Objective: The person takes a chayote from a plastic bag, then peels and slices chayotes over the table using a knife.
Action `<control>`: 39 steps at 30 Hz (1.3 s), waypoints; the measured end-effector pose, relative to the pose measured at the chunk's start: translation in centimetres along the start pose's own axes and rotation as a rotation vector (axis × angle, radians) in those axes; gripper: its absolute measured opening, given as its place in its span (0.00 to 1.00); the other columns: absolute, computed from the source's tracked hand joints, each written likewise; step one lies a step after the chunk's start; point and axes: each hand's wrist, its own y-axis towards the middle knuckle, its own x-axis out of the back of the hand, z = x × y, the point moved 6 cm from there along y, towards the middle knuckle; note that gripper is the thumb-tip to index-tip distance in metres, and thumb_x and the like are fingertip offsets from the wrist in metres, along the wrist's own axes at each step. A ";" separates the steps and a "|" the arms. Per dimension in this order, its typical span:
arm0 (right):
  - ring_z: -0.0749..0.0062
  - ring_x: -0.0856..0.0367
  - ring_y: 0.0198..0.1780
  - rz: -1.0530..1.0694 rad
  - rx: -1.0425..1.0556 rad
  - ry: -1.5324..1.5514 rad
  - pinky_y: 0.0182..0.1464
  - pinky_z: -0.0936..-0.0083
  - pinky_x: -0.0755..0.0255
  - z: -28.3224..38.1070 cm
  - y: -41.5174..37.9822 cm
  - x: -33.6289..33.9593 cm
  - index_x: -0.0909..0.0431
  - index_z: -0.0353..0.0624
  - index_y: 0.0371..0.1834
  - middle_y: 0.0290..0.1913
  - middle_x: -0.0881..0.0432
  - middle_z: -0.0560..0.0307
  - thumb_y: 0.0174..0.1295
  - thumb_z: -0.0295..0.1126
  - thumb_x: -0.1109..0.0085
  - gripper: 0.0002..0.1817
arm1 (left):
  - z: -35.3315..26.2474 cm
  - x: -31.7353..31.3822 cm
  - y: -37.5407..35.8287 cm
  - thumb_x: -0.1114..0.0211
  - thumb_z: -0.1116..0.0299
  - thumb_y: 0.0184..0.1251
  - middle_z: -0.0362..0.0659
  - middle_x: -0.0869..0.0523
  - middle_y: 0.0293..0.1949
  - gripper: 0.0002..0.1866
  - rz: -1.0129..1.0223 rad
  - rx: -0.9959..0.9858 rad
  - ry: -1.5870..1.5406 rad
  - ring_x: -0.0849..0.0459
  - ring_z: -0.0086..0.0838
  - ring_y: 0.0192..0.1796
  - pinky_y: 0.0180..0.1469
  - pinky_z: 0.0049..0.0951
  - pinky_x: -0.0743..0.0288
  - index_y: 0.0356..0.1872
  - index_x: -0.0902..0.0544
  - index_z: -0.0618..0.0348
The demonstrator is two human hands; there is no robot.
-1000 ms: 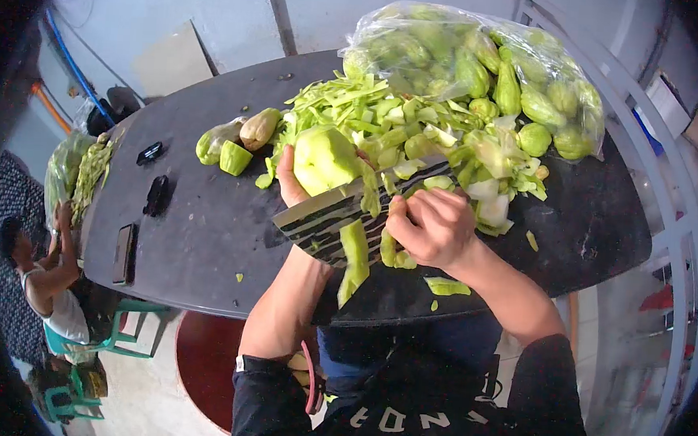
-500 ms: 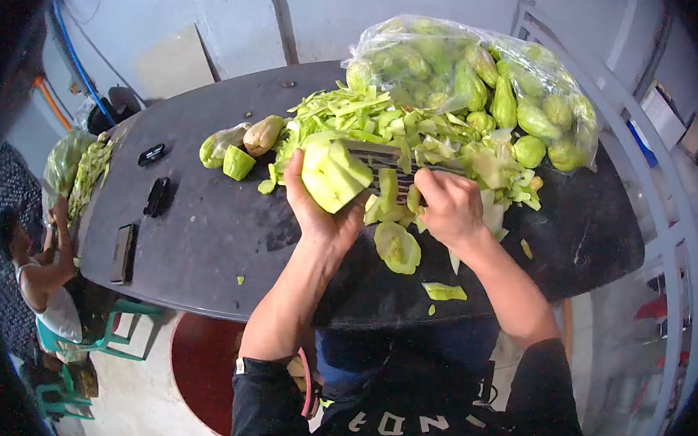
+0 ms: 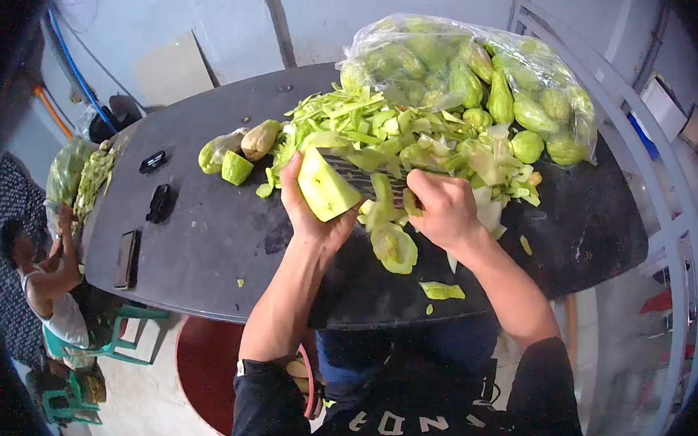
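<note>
Your left hand holds the pale-green, peeled vegetable in a firm grip above the black, curved bench; your right hand clasps the broad, metal cleaver beside it. Slicing seems in hand; another stroke calls for fingers clear.

Left hand: raised, palm turned up, fingers curled as in a grip, thumb upright on its outer side. Wrist about in line with the forearm, which slopes up from a dark sleeve near the elbow. Right hand: closed in a fist, knuckles up (fingertips mostly tucked from sight). Right forearm angles inward. Hands near each other, apart.
</note>
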 end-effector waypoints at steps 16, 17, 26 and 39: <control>0.55 0.18 0.25 -0.055 0.154 -0.038 0.26 0.62 0.25 1.9 0.1 1.2 0.30 0.43 0.29 0.21 0.22 0.53 0.48 0.28 0.36 0.10 | -0.5 2.3 0.3 0.46 0.35 0.65 0.49 0.19 0.56 0.34 -0.126 -0.051 -0.101 0.21 0.45 0.57 0.62 0.49 0.28 0.60 0.24 0.52; 0.59 0.19 0.24 -0.097 0.245 -0.053 0.24 0.64 0.26 3.1 0.0 1.3 0.29 0.42 0.29 0.20 0.24 0.56 0.45 0.29 0.35 0.11 | -0.4 2.1 0.2 0.47 0.35 0.65 0.48 0.19 0.57 0.34 -0.114 -0.037 -0.071 0.20 0.44 0.56 0.61 0.49 0.26 0.60 0.24 0.51; 0.68 0.20 0.24 -0.074 0.332 -0.169 0.25 0.72 0.26 4.8 -0.4 0.8 0.26 0.41 0.31 0.21 0.26 0.60 0.50 0.29 0.40 0.07 | 0.3 1.7 0.8 0.46 0.37 0.65 0.48 0.14 0.45 0.32 0.033 0.002 -0.058 0.15 0.38 0.44 0.48 0.37 0.19 0.52 0.20 0.57; 0.56 0.25 0.20 -0.037 0.188 -0.059 0.22 0.64 0.32 3.4 0.0 1.2 0.30 0.41 0.27 0.18 0.29 0.55 0.45 0.24 0.38 0.10 | 0.5 1.2 -0.1 0.42 0.41 0.64 0.47 0.16 0.47 0.30 -0.049 0.008 0.047 0.16 0.39 0.48 0.52 0.41 0.22 0.54 0.21 0.56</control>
